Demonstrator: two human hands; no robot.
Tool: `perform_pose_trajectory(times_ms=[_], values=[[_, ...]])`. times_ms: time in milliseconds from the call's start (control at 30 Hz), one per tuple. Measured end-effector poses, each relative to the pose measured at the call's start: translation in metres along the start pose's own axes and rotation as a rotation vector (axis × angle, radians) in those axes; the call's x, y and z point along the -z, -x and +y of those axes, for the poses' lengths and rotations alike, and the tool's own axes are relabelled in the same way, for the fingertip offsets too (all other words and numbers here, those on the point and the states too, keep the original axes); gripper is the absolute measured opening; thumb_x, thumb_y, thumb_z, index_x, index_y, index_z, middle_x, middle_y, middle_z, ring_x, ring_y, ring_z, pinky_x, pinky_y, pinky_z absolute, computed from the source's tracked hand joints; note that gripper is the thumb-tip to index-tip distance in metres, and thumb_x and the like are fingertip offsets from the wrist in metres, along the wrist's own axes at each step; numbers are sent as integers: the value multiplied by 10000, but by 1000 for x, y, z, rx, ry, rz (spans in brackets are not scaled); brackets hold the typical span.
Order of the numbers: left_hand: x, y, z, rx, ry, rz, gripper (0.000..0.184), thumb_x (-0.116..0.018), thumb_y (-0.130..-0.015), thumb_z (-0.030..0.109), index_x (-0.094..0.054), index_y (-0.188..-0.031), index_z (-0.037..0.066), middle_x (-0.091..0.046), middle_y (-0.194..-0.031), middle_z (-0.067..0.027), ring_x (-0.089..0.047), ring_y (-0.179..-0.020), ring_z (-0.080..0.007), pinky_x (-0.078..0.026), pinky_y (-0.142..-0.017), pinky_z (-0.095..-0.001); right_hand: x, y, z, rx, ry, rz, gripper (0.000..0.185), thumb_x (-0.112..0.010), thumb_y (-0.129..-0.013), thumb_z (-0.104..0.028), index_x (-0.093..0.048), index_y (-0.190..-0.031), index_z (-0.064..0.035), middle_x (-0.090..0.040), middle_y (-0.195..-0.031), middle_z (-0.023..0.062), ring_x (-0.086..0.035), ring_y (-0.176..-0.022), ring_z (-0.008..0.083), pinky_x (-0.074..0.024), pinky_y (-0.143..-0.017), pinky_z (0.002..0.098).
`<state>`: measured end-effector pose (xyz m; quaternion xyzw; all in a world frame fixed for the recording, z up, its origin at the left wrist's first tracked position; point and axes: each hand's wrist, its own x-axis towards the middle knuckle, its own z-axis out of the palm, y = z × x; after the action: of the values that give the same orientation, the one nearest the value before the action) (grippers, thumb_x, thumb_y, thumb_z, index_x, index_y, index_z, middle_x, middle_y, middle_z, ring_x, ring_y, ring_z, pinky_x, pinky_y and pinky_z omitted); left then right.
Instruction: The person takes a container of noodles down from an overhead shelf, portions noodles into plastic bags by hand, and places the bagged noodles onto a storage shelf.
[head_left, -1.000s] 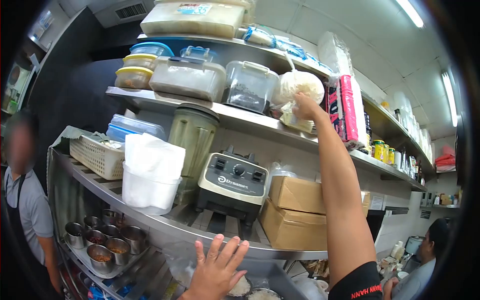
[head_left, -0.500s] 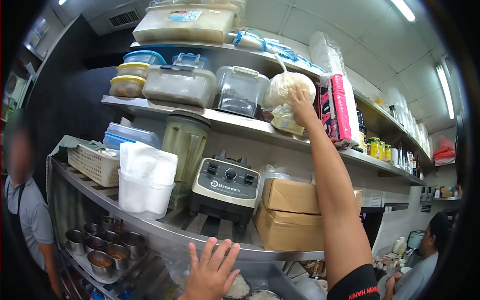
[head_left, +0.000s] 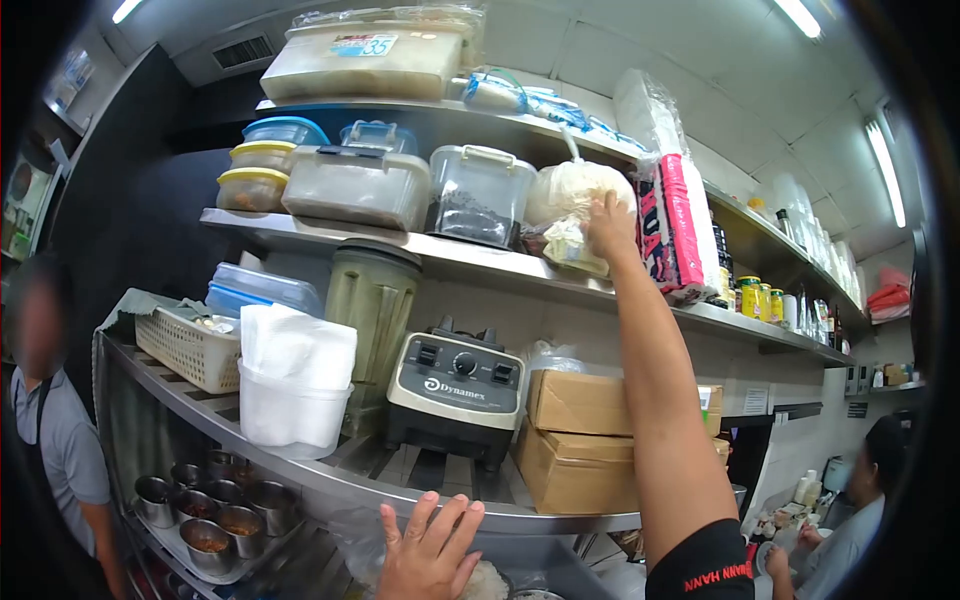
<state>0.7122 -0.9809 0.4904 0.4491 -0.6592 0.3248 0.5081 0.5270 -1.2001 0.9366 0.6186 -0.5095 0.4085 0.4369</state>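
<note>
My right hand (head_left: 610, 228) reaches up to the middle shelf and touches the right side of a tied plastic bag of pale contents (head_left: 572, 192). Below that bag lies a smaller yellowish packet (head_left: 572, 245), close to my fingers. Whether the fingertips grip the bag is hard to make out. Low in front, my left hand (head_left: 432, 550) is spread with nothing in it, near the front edge of the lower shelf (head_left: 400, 497). A clear bin with dark contents (head_left: 480, 195) stands left of the bag, and a pink and white pack (head_left: 680, 225) stands right of it.
On the lower shelf are a blender base (head_left: 457, 385), a blender jar (head_left: 375, 320), a white tub (head_left: 295, 400), a basket (head_left: 190, 345) and cardboard boxes (head_left: 580, 460). Metal cups (head_left: 208, 545) sit below. One person (head_left: 60, 440) stands left, another (head_left: 850, 530) right.
The view has shifted, so the shelves sit lower in it. My right hand has moved from the lower part of the bag to its right side. The left hand remains spread.
</note>
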Motion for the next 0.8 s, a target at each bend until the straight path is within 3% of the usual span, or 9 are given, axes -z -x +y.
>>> perform_pose_trajectory(times_ms=[67, 100, 133, 200, 333, 433, 567, 700, 800], values=[[2, -2, -1, -8, 2, 5, 685, -694, -765, 163, -409, -1386, 111, -394, -1408, -82, -297, -1343, -335, -102, -1072, -654, -38, -20, 13, 122, -176, 239, 663, -567, -887, -332, -303, -1423, -47, -168, -1495, 239, -269, -1342, 434, -305, -1083, 451], [3, -1, 0, 1, 6, 3, 681, -694, -766, 163, -413, -1384, 110, -399, -1404, -82, -296, -1344, -331, -99, -1074, -651, -37, -9, 14, 204, -371, 309, 691, -600, -870, -352, -289, -1445, -128, -114, -1491, 293, -211, -1360, 462, -273, -1097, 510], [3, 0, 2, 11, 11, -3, 677, -694, -766, 163, -417, -1382, 110, -404, -1400, -82, -296, -1346, -326, -96, -1077, -648, -25, 14, 10, 196, -356, 302, 691, -600, -870, -352, -289, -1445, -128, -114, -1491, 293, -211, -1360, 462, -273, -1097, 510], [2, 0, 4, -2, 30, -4, 661, -689, -772, 160, -427, -1377, 109, -411, -1397, -82, -297, -1348, -321, -97, -1081, -641, 16, 55, -2, 386, -192, 73, 733, -668, -820, -352, -301, -1447, -257, -77, -1523, 234, -158, -1387, 444, -301, -1085, 524], [-4, -3, 5, -61, 16, 20, 641, -679, -781, 168, -436, -1371, 112, -425, -1390, -74, -325, -1338, -308, -116, -1086, -627, -21, 31, 18, 483, 106, 160, 736, -722, -764, -355, -357, -1402, -372, -82, -1552, 129, -175, -1393, 416, -352, -1017, 601], [-6, -5, 2, -75, -4, 34, 638, -677, -778, 174, -440, -1367, 107, -436, -1381, -73, -344, -1329, -295, -127, -1088, -621, -23, 18, 6, 119, 39, 126, 675, -728, -747, -358, -426, -1348, -410, -147, -1556, 25, -193, -1397, 376, -350, -926, 678], [-1, -6, -8, -73, 7, 27, 643, -677, -769, 166, -441, -1362, 94, -446, -1365, -82, -355, -1321, -289, -137, -1089, -615, -29, 11, 5, -113, 104, -117, 610, -550, -873, -466, -310, -1429, -388, -78, -1567, 82, -174, -1406, 388, -298, -1004, 632], [-1, 1, -11, -33, 28, 25, 652, -681, -762, 159, -436, -1362, 93, -449, -1358, -86, -356, -1318, -292, -129, -1094, -610, -22, 7, 4, -141, 63, -316, 667, -474, -903, -522, -171, -1476, -367, 1, -1567, 111, -175, -1392, 433, -281, -1058, 574], [2, -1, -11, -28, 47, 42, 672, -692, -750, 157, -430, -1366, 93, -446, -1361, -87, -351, -1320, -294, -113, -1098, -610, -29, 8, 15, -18, -27, -259, 678, -537, -874, -493, -219, -1462, -377, -27, -1562, 129, -152, -1377, 483, -278, -1076, 557]])
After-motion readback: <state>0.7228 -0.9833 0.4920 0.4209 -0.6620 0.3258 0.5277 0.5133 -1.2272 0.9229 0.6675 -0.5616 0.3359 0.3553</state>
